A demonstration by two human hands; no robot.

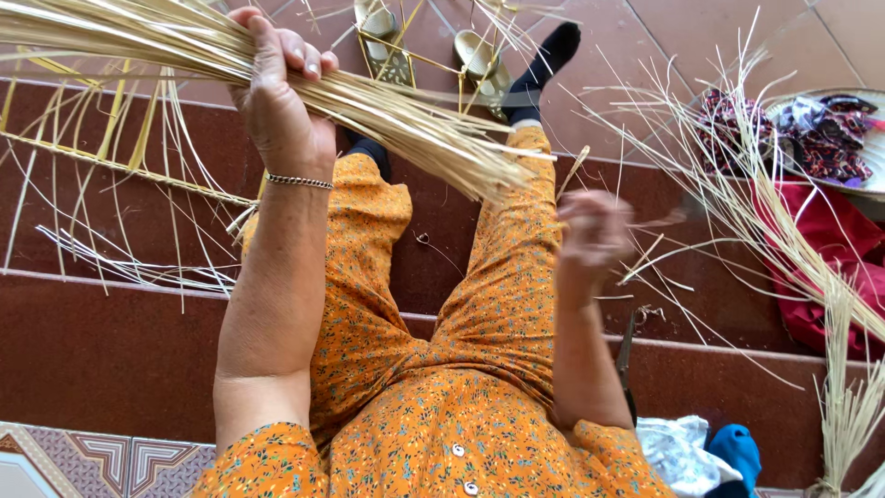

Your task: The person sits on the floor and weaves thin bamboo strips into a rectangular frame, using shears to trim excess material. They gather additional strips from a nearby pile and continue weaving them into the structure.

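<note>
Left hand (281, 101) closed in a fist around a thick bundle of pale straw strips (369, 106), raised above the knees; bundle runs from the upper left corner down to a frayed end near the right knee. Right hand (590, 235) is motion-blurred beside the right knee, just below that frayed end; cannot tell whether it is open or pinching anything, though 1 or 2 thin strips cross it.

Risks, as judged from this view:
1. Grip sits toward the middle of the bundle, so the free ends fan out. Outer strips could slide loose and drop onto the steps (120, 350).
2. Loose strips (138, 258) already lie on the steps at left, and a second splayed sheaf (784, 231) stands at right near a red cloth (830, 249). Any strip that falls could mix with these.
3. A dark blade-like tool (627, 355) lies just beside the right forearm; a quick downward move could catch it.

Appearance of bundle: straw-yellow, dry-looking, long flat slivers, roughly parallel in the fist, uneven and ragged at the lower tip. Some look bent rather than straight.
</note>
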